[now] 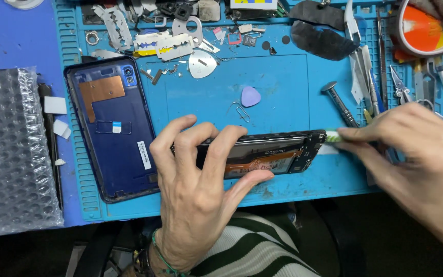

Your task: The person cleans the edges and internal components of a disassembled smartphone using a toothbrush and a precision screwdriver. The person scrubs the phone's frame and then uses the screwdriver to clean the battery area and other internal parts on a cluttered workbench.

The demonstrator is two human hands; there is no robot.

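Hands work on an opened phone body (267,154) held on edge above the blue repair mat (283,92), near the front edge of the surface. The left hand (201,179) clamps the phone, fingers over its top rim and thumb under its lower edge, with the exposed insides and an orange flex strip facing the camera. The right hand (411,149) pinches a small green-and-white tool (333,136) narrowly between its fingertips, the tip touching the phone's right end.

Judging from this, the phone stands on a thin edge held by one hand alone; a hard push from the tool could twist it loose and let it drop off the near side of the mat. The tip could also slip inward and nick the flex strip. Loose razor blades (162,46) lie at the back of the mat, a risk to any hand reaching there.

For containers, the detached dark blue back cover (114,128) lies open side up just left of the left hand, holding only a copper-coloured patch and stickers. A round tub with orange contents (421,31) sits at the top right; what the contents are is unclear. A purple pick (250,96) and a paperclip (239,110) lie loose behind the phone.
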